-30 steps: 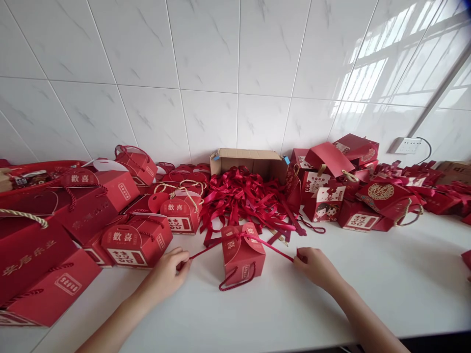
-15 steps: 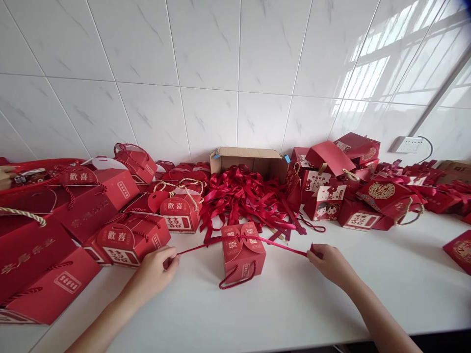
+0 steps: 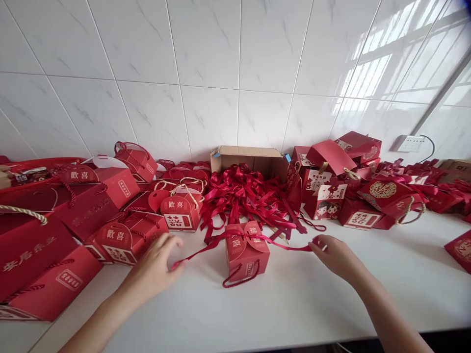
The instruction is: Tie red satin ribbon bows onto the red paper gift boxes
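Since half a second ago, the left hand (image 3: 154, 267) has loosened its grip and spread its fingers, and the satin ribbon (image 3: 294, 248) has lost its tautness on that side. The small red double-flap gift box (image 3: 241, 257) has shifted slightly toward the right hand (image 3: 336, 260).

Both hands are well apart, with the gift box standing upright between them, a little nearer the left one. The left hand's fingers are parted from its thumb; one ribbon end lies at the thumb, though I cannot tell whether anything pins it there. The right hand pinches the other end between thumb and forefinger. Between the hands, the ribbon crosses the box top and is knotted at its middle. A twisted rope handle (image 3: 239, 285) hangs down the box's near face.

Just beyond the left hand's knuckles, a red favor box (image 3: 116, 238) sits among others. Past the box, between the hands, loose red ribbons (image 3: 250, 193) spill from a cardboard carton (image 3: 250, 152). Beyond the right hand, a carton printed with a cartoon couple (image 3: 328, 202) leans among stacked boxes. White tabletop (image 3: 294, 309) stretches beneath both forearms.
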Tool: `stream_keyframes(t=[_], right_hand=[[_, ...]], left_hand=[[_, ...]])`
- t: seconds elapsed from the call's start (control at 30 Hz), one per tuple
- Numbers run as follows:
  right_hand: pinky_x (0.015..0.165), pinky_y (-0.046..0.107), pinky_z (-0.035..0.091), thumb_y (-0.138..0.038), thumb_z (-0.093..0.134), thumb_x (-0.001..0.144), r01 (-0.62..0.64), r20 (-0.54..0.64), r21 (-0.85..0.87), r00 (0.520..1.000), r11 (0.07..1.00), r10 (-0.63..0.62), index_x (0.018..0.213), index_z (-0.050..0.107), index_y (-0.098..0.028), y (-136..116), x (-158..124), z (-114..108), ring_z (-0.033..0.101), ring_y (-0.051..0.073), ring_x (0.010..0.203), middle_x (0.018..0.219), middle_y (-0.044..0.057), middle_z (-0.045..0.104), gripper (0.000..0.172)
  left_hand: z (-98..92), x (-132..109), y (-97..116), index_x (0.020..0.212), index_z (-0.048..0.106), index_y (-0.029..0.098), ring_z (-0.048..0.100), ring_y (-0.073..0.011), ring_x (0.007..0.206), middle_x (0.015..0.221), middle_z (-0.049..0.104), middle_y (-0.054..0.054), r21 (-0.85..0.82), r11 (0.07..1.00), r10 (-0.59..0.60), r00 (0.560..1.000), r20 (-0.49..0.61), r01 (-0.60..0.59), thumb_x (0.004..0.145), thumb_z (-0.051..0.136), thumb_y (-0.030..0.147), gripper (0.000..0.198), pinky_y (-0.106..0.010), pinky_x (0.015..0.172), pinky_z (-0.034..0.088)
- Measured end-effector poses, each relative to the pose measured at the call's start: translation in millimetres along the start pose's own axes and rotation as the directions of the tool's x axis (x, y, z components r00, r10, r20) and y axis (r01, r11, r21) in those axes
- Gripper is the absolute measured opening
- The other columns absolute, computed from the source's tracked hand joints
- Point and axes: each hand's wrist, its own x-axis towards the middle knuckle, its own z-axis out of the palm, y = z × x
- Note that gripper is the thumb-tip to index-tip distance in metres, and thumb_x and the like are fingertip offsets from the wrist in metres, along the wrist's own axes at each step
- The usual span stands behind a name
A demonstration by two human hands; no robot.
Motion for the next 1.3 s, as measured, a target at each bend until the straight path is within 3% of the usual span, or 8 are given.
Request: stream_keyframes(t=[0.13,0.27,0.4,0.5,0.67,0.8,0.93,1.3], right_hand=[[0.078,0.038,0.047,-0.049,0.047,0.086,0.119,-0.123,0.101,0.987,0.988,-0.106,0.115,0.059,-0.02,-32.3,3.3,-3.1,0.061,0.027,0.095,0.116,0.013,0.06,0.043],[0.079,0.033,0.048,-0.052,0.049,0.088,0.332,0.044,0.443,0.92,0.833,-0.39,0.108,0.059,-0.021,-75.0,6.0,3.1,0.06,0.023,0.097,0.106,0.009,0.065,0.038],[0.06,0.025,0.043,-0.055,0.055,0.084,0.229,0.19,0.663,0.869,0.713,-0.456,0.09,0.053,-0.02,-100.7,10.1,17.8,0.055,0.013,0.069,0.084,0.002,0.06,0.036],[0.048,0.021,0.03,-0.056,0.061,0.08,0.058,0.309,0.737,0.857,0.674,-0.412,0.082,0.044,-0.021,-106.8,11.1,25.9,0.042,0.008,0.053,0.064,-0.006,0.047,0.039],[0.05,0.022,0.026,-0.056,0.063,0.079,-0.038,0.365,0.789,0.832,0.614,-0.417,0.073,0.041,-0.02,-108.5,8.0,28.9,0.04,0.007,0.054,0.063,-0.005,0.045,0.042],[0.048,0.023,0.02,-0.058,0.063,0.077,-0.113,0.479,0.739,0.781,0.664,-0.401,0.07,0.042,-0.019,-109.1,11.6,24.5,0.029,0.006,0.051,0.058,-0.007,0.037,0.045],[0.049,0.025,0.015,-0.06,0.061,0.078,-0.091,0.528,0.706,0.728,0.702,-0.437,0.063,0.04,-0.018,-107.9,18.3,19.8,0.023,0.007,0.051,0.056,-0.007,0.03,0.049],[0.049,0.025,0.01,-0.049,0.068,0.076,-0.26,0.428,0.891,0.758,0.373,-0.493,0.059,0.028,-0.019,-99.6,17.3,42.6,0.015,0.005,0.049,0.055,-0.009,0.024,0.053]], left_hand=[[-1.4,11.4,31.2,0.112,0.05,0.026,0.049,-0.0276,0.118,0.121,0.054,-0.008,-0.181,0.98,0.08,0.997,0.003,-0.079,0.081,0.055,0.039,0.034,-0.041,0.1,0.04],[10.1,31.5,71.7,0.106,0.05,0.024,0.052,-0.0258,0.117,0.117,0.057,-0.007,-0.492,0.87,0.005,0.997,0.079,0.035,0.084,0.054,0.041,0.028,-0.04,0.1,0.041],[23.5,46.5,91.9,0.098,0.049,0.021,0.054,-0.0257,0.112,0.111,0.057,-0.008,-0.641,0.758,-0.035,0.988,0.148,0.122,0.078,0.06,0.038,0.028,-0.041,0.098,0.042],[27.5,50.9,93.6,0.099,0.046,0.021,0.052,-0.0255,0.11,0.11,0.054,-0.008,-0.655,0.733,-0.096,0.982,0.162,0.18,0.072,0.065,0.037,0.036,-0.041,0.098,0.041],[25.5,52.3,91.8,0.1,0.041,0.022,0.055,-0.0171,0.089,0.109,0.05,-0.005,-0.706,0.616,-0.15,0.932,0.33,0.349,0.065,0.069,0.038,0.048,-0.03,0.076,0.045],[17.7,54.4,93.4,0.087,0.051,0.018,0.048,-0.0113,0.063,0.083,0.056,0.001,-0.668,0.604,-0.139,0.883,0.448,0.434,0.066,0.071,0.04,0.036,-0.022,0.054,0.032],[9.4,55.3,94.5,0.056,0.052,0.016,0.031,-0.0075,0.048,0.052,0.042,0.007,-0.669,0.596,-0.081,0.862,0.501,0.445,0.066,0.072,0.043,0.036,-0.024,0.048,0.018],[26.4,53.6,84.4,0.05,0.032,0.019,0.014,-0.0066,0.045,0.047,0.022,0.008,-0.798,0.373,-0.025,0.865,0.501,0.473,0.073,0.061,0.058,0.054,-0.026,0.046,0.007]])
